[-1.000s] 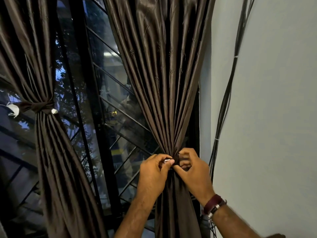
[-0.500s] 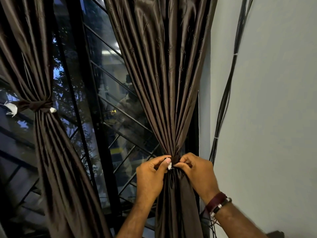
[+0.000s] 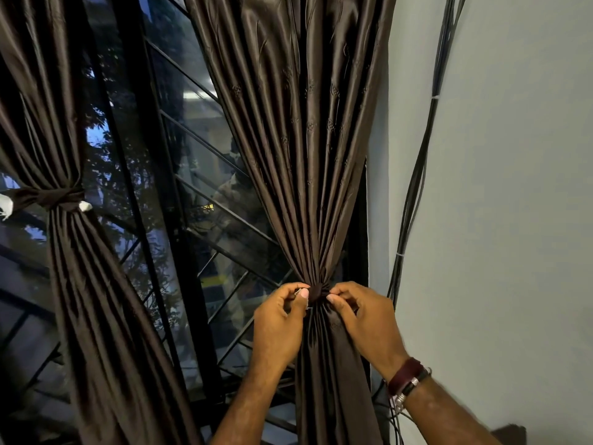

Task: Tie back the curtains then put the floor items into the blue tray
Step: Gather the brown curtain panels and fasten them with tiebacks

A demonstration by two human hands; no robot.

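Tieback band (image 3: pixel 317 292), wrapped crosswise around the gathered right curtain (image 3: pixel 308 155) beside the wall (image 3: pixel 513 187), was pinched at either end by the left hand (image 3: pixel 280 322) and right hand (image 3: pixel 365 319), equally near.

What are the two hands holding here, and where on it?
Both hands pinch the dark tie-back wrapped round the gathered right curtain: the left hand at its left end, the right hand at its right end.

Head cam only: close-up, facing fwd at right curtain (image 3: pixel 308 155) w/ window (image 3: pixel 205 194) behind, wall (image 3: pixel 513 220) at right.
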